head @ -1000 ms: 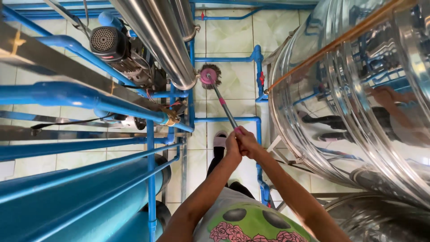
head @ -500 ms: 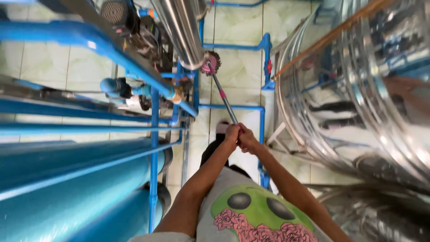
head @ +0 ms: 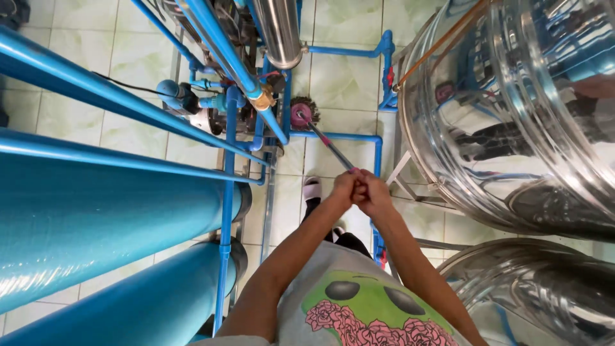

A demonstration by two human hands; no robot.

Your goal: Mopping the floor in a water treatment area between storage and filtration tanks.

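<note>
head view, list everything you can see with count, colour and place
long-handled brush: one, pink head and metal handle, centre, head down at the floor by the pipes
large cylinders: two, blue, left
pipes: many, blue, top and centre
pump motor: one, blue and grey, upper left of centre
steel tanks: two, shiny silver, right
floor tiles: pale green-white, underneath
left hand: one, gripping the handle end
right hand: one, gripping beside it

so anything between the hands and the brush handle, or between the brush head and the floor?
Nothing between hands and handle: left hand and right hand both grip the handle directly. The brush head sits low among the blue pipes; whether it touches the floor cannot be told.
</note>
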